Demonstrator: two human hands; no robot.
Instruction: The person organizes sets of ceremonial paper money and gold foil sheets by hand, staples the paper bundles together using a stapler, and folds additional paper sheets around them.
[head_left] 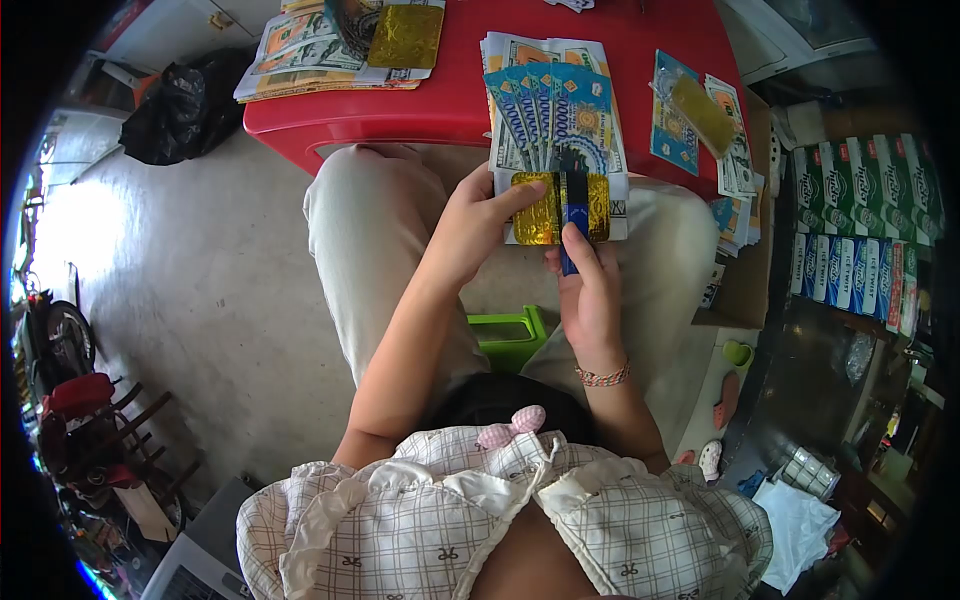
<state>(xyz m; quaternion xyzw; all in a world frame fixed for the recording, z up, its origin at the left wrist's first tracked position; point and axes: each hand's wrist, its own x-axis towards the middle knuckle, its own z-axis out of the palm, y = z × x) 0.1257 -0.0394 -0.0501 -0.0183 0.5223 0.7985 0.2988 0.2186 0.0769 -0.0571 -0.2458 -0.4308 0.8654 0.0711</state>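
Note:
Above my lap I hold a bundle of paper notes [506,155] with both hands. A fan of blue banknote-like papers [550,100] spreads over its upper part, and a shiny gold sheet [536,222] lies across its lower part. A dark blue strip [577,200] runs down over the gold sheet. My left hand [478,222] grips the bundle's left edge, thumb on the gold and the other fingers mostly hidden underneath. From below, my right hand [588,300] pinches the strip at the bundle's lower edge, thumb on top.
On the red table [450,118] lie a stack of notes [315,55] with a gold sheet and, at right, another blue-and-gold set [678,115]. A cardboard box [740,285] stands beside my right knee. A green plastic stool [508,335] is between my legs; shelved packages [865,190] are at right.

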